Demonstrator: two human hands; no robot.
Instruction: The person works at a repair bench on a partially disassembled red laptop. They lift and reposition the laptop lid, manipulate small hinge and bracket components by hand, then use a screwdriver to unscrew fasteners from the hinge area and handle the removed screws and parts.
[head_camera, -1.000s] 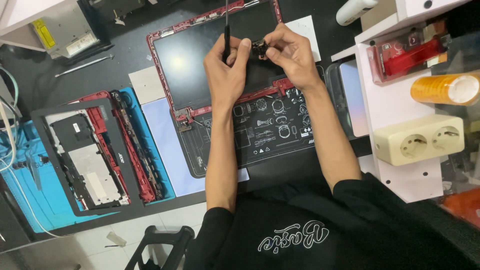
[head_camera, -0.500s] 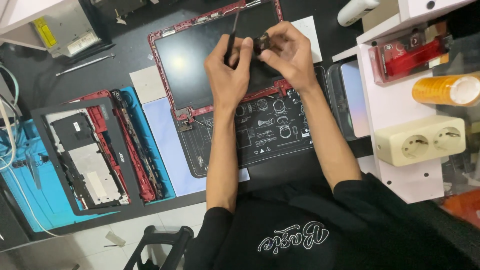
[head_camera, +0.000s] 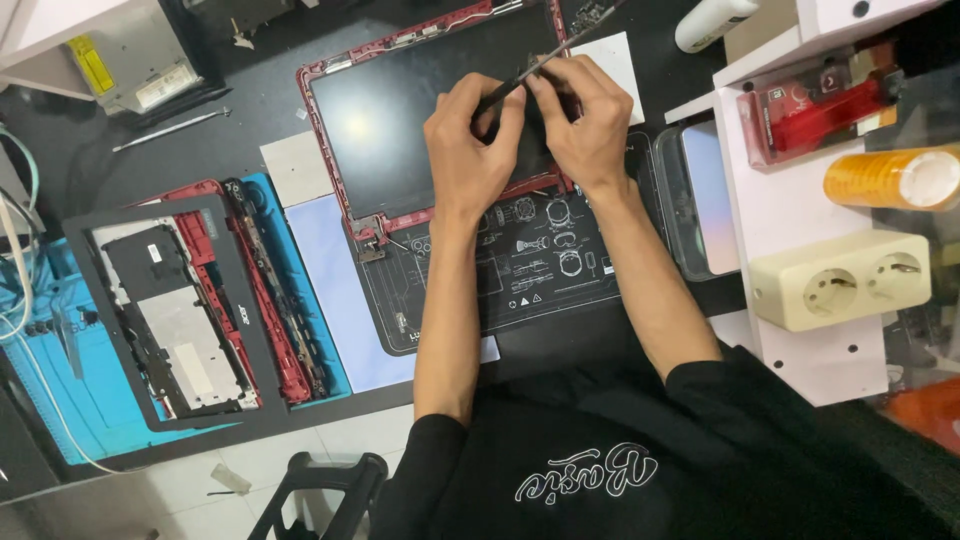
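Both my hands work over a laptop screen panel (head_camera: 400, 130) with a red frame, lying flat on the black desk. My left hand (head_camera: 468, 155) pinches a thin black rod-like tool (head_camera: 560, 52) that slants up to the right. My right hand (head_camera: 588, 125) sits close beside it, fingertips pinched together against the tool's shaft on a small dark part that the fingers mostly hide. The two hands touch at the fingertips above the panel's lower right area.
A black work mat with white diagrams (head_camera: 530, 265) lies under my forearms. At left, a dismantled red laptop base (head_camera: 190, 320) and black bezel rest on a blue mat (head_camera: 330, 350). At right stand a cream double socket (head_camera: 840, 280), an orange tape roll (head_camera: 890, 175) and a phone (head_camera: 705, 200).
The tool has tipped from upright to slanting up-right. My hands have closed together, and the small dark part seen before between them is now covered by the right fingers.
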